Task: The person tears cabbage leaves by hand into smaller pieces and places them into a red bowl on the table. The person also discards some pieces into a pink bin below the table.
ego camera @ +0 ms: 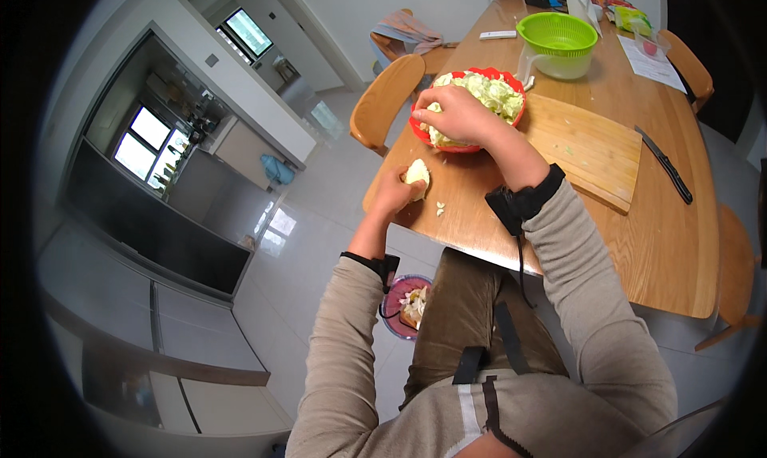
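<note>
A pale piece of cabbage (417,177) is gripped in my left hand (393,191), just above the table's near left edge. My right hand (453,114) reaches over a red scalloped bowl (519,107) heaped with torn pale-green leaves (488,89). Its fingers are bent down at the bowl's left side, and whether they pinch a leaf cannot be told. Small leaf scraps (440,209) lie on the wood beside my left hand. Right of the bowl lies a wooden cutting board (584,149) with a few bits on it, and beyond that a black-handled kitchen knife (666,166).
Behind the board stands a green colander (557,33) in a clear, handled container (566,62). Papers (650,62) and bags are farther back. Wooden chairs (386,101) flank the table (671,260). On the floor by my legs is a pink bin (392,305) holding scraps.
</note>
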Demonstrator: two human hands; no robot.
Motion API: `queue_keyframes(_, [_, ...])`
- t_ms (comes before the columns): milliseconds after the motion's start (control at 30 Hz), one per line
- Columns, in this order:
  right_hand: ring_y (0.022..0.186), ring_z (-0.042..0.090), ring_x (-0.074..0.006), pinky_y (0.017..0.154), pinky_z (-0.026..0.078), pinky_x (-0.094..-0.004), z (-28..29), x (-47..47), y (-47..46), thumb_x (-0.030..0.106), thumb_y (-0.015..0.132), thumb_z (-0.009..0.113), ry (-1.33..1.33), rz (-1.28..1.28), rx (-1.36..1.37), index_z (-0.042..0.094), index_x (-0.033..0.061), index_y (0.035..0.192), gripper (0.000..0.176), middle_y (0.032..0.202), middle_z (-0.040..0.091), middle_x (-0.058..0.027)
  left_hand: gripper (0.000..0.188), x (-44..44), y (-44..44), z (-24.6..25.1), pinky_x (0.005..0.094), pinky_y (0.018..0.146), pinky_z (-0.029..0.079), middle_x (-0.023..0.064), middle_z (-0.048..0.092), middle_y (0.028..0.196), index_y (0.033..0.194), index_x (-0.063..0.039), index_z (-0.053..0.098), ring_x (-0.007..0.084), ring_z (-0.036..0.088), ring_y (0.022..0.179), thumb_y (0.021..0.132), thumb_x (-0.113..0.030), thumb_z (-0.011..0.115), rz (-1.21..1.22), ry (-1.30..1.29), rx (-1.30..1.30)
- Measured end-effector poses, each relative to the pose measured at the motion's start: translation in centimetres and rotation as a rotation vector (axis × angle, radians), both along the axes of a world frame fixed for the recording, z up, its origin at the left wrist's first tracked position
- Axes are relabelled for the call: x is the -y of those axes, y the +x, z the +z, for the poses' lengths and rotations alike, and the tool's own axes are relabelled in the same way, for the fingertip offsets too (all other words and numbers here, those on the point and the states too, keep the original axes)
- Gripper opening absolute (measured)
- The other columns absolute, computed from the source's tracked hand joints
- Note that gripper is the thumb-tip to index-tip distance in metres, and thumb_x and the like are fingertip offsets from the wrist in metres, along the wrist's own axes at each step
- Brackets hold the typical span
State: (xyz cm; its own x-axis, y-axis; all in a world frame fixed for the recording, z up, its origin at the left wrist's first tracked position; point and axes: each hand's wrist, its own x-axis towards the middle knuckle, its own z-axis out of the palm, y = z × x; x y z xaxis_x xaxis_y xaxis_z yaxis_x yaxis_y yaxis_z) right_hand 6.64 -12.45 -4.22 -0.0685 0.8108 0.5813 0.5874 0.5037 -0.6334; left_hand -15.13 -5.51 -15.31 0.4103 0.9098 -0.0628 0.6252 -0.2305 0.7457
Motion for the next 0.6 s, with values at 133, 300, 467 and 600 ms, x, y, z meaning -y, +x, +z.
queue_keyframes(133, [0.089,0.066,-0.0313,0.08,0.051,-0.0387,0.0,0.0,0.2,0.023,0.086,0.065,-0.014,-0.008,-0.002,0.068,0.0008,0.094,0.024,0.091,0.069,-0.0175,0.032,1.3,-0.5,1.5,0.027,0.07,0.049,0.0043,0.064,0.093,0.114,0.003,0.06,0.0133,0.06,0.077,0.085,-0.009,0.068,-0.045,-0.188,0.343])
queue_keyframes(300, [0.091,0.066,-0.0284,0.082,0.051,-0.0371,0.2,0.0,0.0,0.024,0.087,0.065,-0.018,0.019,-0.059,0.067,0.0015,0.098,0.025,0.094,0.069,-0.0157,0.037,2.2,0.1,6.5,0.0283,0.079,0.048,0.0054,0.063,0.102,0.121,0.002,0.056,0.014,0.06,0.09,0.088,-0.012,0.067,-0.033,-0.12,0.525])
queue_keyframes(467, [0.099,0.064,-0.02,0.086,0.05,-0.0339,1.3,0.6,0.4,0.021,0.089,0.064,0.039,0.086,-0.298,0.062,0.0009,0.107,0.027,0.102,0.068,-0.0106,0.037,1.8,3.2,13.7,0.0309,0.082,0.046,0.007,0.063,0.108,0.122,0.002,0.055,0.0158,0.058,0.097,0.091,-0.016,0.063,-0.223,-0.063,0.726])
queue_keyframes(600, [0.096,0.062,-0.0157,0.084,0.05,-0.0308,2.2,0.6,1.6,0.015,0.091,0.063,0.072,0.168,-0.502,0.057,-0.0005,0.112,0.027,0.103,0.065,-0.0087,0.038,1.6,7.4,16.6,0.0335,0.088,0.045,0.0084,0.062,0.111,0.124,0.003,0.053,0.0176,0.058,0.102,0.092,-0.016,0.062,-0.315,-0.063,0.847])
